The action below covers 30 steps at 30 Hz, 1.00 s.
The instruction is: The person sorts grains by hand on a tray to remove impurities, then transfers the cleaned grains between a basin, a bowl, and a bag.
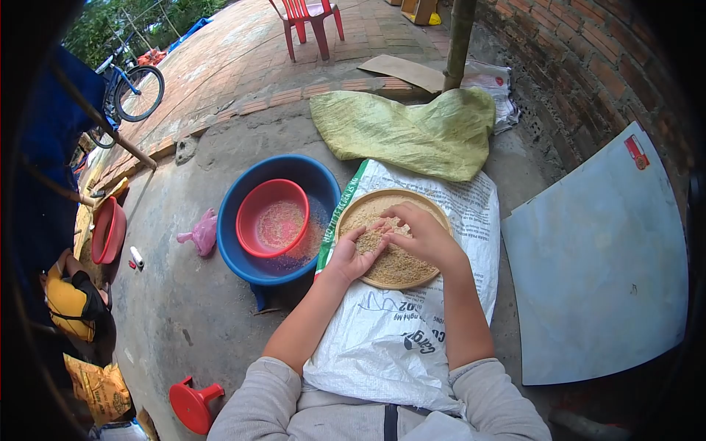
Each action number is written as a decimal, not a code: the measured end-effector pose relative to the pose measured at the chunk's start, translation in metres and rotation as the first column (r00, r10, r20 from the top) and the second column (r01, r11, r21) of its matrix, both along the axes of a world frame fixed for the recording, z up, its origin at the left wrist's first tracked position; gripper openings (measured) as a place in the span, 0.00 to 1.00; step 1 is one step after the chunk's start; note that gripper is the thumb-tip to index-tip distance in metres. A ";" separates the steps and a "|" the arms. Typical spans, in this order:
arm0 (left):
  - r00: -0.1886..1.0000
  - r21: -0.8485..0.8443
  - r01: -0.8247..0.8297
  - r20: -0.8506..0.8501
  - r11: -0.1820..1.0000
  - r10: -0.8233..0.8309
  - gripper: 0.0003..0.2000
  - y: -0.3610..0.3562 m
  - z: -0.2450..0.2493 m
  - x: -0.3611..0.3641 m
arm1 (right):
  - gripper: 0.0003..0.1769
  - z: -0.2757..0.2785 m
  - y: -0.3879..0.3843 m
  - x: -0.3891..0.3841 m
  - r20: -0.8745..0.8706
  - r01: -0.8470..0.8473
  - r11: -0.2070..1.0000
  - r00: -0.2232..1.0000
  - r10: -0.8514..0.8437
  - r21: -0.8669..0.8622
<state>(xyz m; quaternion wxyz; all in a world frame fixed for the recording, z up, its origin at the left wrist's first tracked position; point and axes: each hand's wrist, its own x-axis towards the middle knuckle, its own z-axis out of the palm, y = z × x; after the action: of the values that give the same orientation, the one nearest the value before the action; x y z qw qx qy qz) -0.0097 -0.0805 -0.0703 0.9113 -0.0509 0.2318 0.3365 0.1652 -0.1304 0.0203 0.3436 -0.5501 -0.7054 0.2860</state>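
A round woven tray heaped with tan grain rests on a white printed sack spread across my lap. My left hand lies palm up in the grain, fingers apart with some grain on them. Beside it, my right hand is cupped palm down over the grain, fingers curled and touching the left fingertips. Whether the right hand grips any grain is hidden under the palm.
A blue basin with a red bowl inside sits left of the tray. A green sack, grey curved sheet, pink bag, red stool, brick wall, and another person's yellow sleeve surround me.
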 end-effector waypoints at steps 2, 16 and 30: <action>0.996 0.008 0.016 0.090 1.000 -0.017 0.19 0.000 0.002 0.000 | 0.19 -0.008 -0.006 0.005 0.054 0.057 0.990 0.996 -0.065 0.132; 1.000 0.032 -0.003 0.003 0.999 0.003 0.19 -0.001 0.002 0.000 | 0.19 0.011 -0.004 0.000 0.020 0.030 0.986 0.999 -0.034 0.163; 0.999 -0.003 0.026 0.039 1.000 -0.026 0.19 0.000 0.002 -0.001 | 0.22 0.011 -0.001 0.003 -0.111 -0.034 0.991 0.994 0.020 -0.126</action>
<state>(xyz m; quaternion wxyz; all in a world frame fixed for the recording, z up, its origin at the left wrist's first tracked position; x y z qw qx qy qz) -0.0107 -0.0807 -0.0683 0.9198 -0.0562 0.2151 0.3232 0.1687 -0.1313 0.0317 0.3421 -0.5449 -0.6730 0.3648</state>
